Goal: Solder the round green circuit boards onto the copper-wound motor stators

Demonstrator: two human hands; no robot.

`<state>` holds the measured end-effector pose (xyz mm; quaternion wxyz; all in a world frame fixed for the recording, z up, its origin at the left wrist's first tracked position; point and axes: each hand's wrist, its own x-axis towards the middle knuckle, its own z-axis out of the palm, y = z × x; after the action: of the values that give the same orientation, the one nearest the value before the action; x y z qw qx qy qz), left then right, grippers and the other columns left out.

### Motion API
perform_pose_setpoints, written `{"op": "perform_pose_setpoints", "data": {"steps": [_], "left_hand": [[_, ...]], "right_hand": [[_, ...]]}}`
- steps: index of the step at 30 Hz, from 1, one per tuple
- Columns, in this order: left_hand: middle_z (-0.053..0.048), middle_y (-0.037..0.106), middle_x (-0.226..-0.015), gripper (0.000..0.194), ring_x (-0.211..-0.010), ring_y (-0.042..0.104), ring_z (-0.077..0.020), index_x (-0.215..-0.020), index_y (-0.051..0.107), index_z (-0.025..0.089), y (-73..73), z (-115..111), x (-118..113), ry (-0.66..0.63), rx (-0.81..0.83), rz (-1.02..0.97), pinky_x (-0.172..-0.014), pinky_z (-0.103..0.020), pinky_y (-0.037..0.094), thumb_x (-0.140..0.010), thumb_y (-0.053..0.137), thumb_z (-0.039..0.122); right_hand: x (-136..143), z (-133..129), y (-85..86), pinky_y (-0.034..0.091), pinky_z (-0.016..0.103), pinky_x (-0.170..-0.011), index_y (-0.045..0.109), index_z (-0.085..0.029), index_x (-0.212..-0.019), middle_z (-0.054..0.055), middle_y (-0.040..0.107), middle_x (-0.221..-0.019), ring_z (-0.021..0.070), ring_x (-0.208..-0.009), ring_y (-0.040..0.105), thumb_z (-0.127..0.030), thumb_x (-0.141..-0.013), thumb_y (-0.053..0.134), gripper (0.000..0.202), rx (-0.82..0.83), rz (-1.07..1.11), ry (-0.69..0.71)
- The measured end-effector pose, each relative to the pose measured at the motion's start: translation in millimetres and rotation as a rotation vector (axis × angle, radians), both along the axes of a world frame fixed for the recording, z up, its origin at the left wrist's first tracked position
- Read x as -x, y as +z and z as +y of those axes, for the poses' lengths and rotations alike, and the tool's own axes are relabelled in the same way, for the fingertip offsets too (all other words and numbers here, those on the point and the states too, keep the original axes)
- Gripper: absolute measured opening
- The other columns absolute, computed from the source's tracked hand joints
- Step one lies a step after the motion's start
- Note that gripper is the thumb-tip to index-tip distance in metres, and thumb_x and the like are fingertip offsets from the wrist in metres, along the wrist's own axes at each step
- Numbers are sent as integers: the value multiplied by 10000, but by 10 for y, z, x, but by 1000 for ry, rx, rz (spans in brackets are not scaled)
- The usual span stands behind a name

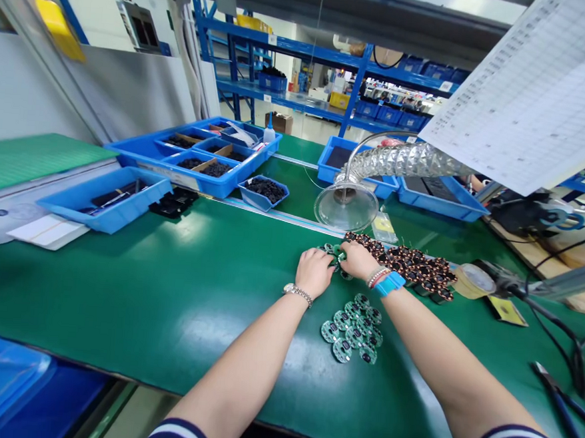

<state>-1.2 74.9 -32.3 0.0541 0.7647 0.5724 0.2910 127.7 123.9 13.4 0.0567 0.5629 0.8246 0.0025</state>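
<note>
My left hand point(315, 272) and my right hand point(357, 259) are close together over the green mat point(177, 298), fingers curled at small green circuit boards point(329, 249). Fingers of both hands close around something there, too small and partly covered to make out. Nearer to me, between my forearms, lies a cluster of round green circuit boards point(353, 330). Many black parts with copper windings point(414, 266) stand packed beside my right hand, reaching to the right.
A clear extraction hood point(346, 206) on a silver hose hangs just beyond my hands. Blue trays point(215, 185) and a small bin of black parts point(264, 192) stand back left. Pliers point(555, 391) and a tape roll point(474, 281) lie right.
</note>
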Motion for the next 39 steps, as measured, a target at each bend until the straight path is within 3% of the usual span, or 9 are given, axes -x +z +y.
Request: {"op": "perform_pose_setpoints", "data": {"steps": [8,14,19,26,31,35,39], "left_hand": [[-44,641,-926,153,-946,477,-215,-905,643,200,1,9,-5,46,10,-7,-833,-343,364,-784,551,218],[-66,658,-888,241,-894,505,-215,-990,620,197,34,19,11,98,27,-19,-801,-349,374,-837,437,161],[-47,637,-1029,292,-975,487,-209,-1081,572,198,30,12,18,56,23,-16,-844,-329,371,-791,539,210],[-44,650,-971,222,-957,495,-209,-998,618,218,20,15,12,45,54,-23,-838,-333,377,-790,542,209],[-65,656,-890,252,-890,536,-207,-1018,618,216,55,30,27,99,60,-60,-798,-327,404,-820,468,171],[-76,655,-859,326,-854,563,-199,-1123,561,197,39,59,49,160,73,-109,-788,-315,423,-824,440,151],[-74,634,-1016,285,-988,516,-199,-1063,599,183,23,76,66,149,67,-158,-891,-299,392,-805,480,162]], "right_hand": [[-61,-69,70,483,370,-786,525,-152,-1070,67,554,-1086,166,-925,565,-314,-854,496,272,-43,5,45],[-31,73,5,479,382,-803,512,-161,-1097,69,543,-1118,172,-952,558,-307,-861,485,279,-58,70,104],[28,152,-64,485,371,-793,511,-170,-1100,68,542,-1119,166,-941,561,-303,-861,484,275,-73,98,105],[-16,146,-19,482,381,-792,517,-148,-1083,66,552,-1092,171,-937,563,-306,-854,496,279,-123,128,80],[-24,77,-15,481,372,-793,532,-148,-1058,67,558,-1082,167,-931,565,-304,-852,501,260,-101,167,114],[-54,-49,97,439,371,-861,564,-137,-1008,69,581,-1061,169,-974,550,-244,-846,505,203,-79,255,166],[-252,-324,231,390,280,-909,604,-144,-986,77,617,-1040,155,-987,548,-150,-825,479,204,-25,343,171]]}}
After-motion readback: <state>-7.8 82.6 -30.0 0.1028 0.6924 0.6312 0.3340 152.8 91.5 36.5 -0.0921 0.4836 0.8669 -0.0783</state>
